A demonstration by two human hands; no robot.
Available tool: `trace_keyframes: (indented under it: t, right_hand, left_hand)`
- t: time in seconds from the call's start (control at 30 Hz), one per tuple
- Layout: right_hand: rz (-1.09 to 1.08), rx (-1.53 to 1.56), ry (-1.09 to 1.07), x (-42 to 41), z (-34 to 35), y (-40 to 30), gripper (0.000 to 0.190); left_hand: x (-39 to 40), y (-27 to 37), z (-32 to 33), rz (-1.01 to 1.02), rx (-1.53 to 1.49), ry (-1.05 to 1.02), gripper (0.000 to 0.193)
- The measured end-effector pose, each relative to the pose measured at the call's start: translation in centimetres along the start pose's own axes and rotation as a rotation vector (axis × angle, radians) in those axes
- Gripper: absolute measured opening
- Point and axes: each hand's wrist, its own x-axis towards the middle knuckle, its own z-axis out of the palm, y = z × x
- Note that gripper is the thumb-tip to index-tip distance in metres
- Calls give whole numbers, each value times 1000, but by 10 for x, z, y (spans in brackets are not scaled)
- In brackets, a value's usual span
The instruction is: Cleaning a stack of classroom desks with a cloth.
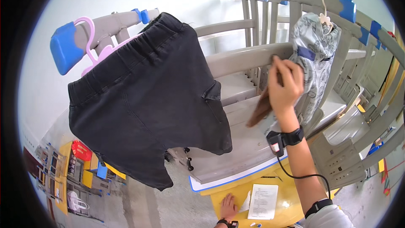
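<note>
Black elastic-waist shorts (142,101) hang on a pink hanger (91,50), hooked at a blue-capped grey chair rail. My right hand (286,85), with a wrist strap and cable, is raised in front of the grey chair backs, fingers pinched around a blurred brown item (261,109), apparently cloth. Just beyond it, a patterned light grey garment (314,57) hangs from a cream hanger (325,15). Low in the view, my left hand (228,208) lies palm down on a yellow desk (286,207), fingers spread, beside a sheet of paper with writing (263,201).
Stacked grey chairs (345,133) rise on the right, their backs capped in blue. A pen (271,177) lies on the desk. Lower left, on the floor, stand yellow desks (65,161) and more chairs, with a red bag (81,151) and a white bag (74,201).
</note>
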Motion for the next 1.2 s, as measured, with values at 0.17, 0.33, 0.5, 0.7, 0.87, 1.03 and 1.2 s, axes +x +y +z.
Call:
trace_keyframes:
  t: [0.17,0.33,0.5,0.7,0.87,1.03,1.2]
  right_hand:
    - [-51,88,-88,-4,-2,-11,23]
    - [-42,-163,-74,2,-15,16,28]
    - [93,-155,12,-1,-5,12,27]
    - [-45,-197,-13,7,-10,15,26]
    - [-85,-179,-112,3,-11,12,23]
    - [-173,-320,-47,16,-15,36,23]
    - [-167,-188,-171,14,-14,13,21]
  left_hand:
    - [3,5,1,20,-1,-12,46]
    - [0,2,-1,5,30,-20,46]
    - [4,7,-3,22,22,1,46]
    - [1,3,-2,13,30,-5,46]
    - [0,5,0,0,6,-9,46]
    - [3,-3,3,41,-3,7,45]
    - [-3,-5,3,21,21,6,45]
